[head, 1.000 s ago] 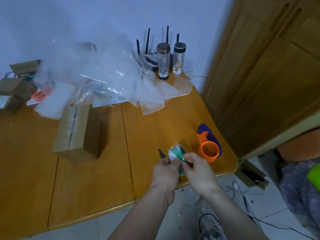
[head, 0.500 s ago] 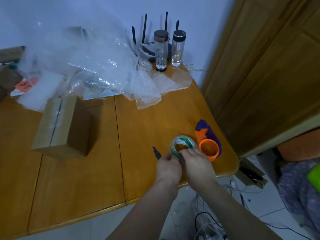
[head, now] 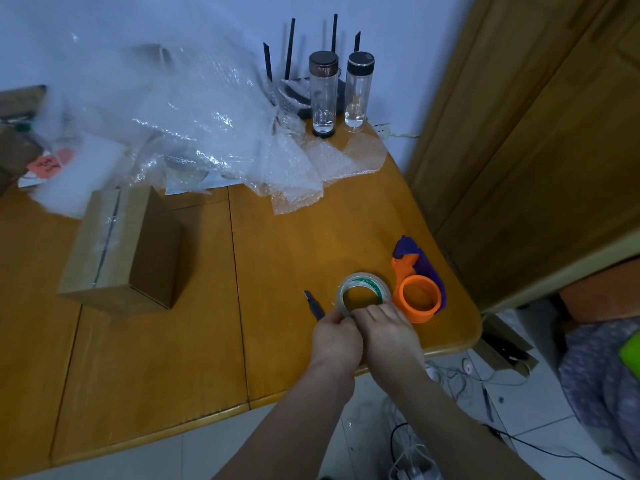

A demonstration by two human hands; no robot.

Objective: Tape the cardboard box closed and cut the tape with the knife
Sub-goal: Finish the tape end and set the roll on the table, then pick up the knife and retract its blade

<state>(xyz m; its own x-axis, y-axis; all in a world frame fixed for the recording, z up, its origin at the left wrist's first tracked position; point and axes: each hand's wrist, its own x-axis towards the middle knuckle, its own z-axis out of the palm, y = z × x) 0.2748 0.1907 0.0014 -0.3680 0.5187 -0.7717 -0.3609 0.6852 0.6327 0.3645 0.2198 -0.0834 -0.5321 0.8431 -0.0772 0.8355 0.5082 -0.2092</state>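
A brown cardboard box (head: 121,247) stands on the wooden table (head: 311,230) at the left, its top seam showing a strip of clear tape. Near the table's front right corner, my left hand (head: 336,336) and my right hand (head: 388,327) both grip the near rim of a clear tape roll (head: 363,284) with green print inside. A dark knife (head: 313,304) pokes out from under my left hand, its tip pointing away from me. I cannot tell whether the left hand also holds it.
An orange and purple tape dispenser (head: 419,289) lies just right of the roll. Bubble wrap (head: 194,133) covers the back of the table. Two glass bottles (head: 323,95) and a black router stand at the back. A wooden door is on the right; cables lie on the floor.
The roll was turned from edge-on to flat with its hole facing up, and both hands shifted slightly toward the dispenser. The camera view moved so the box sits further left.
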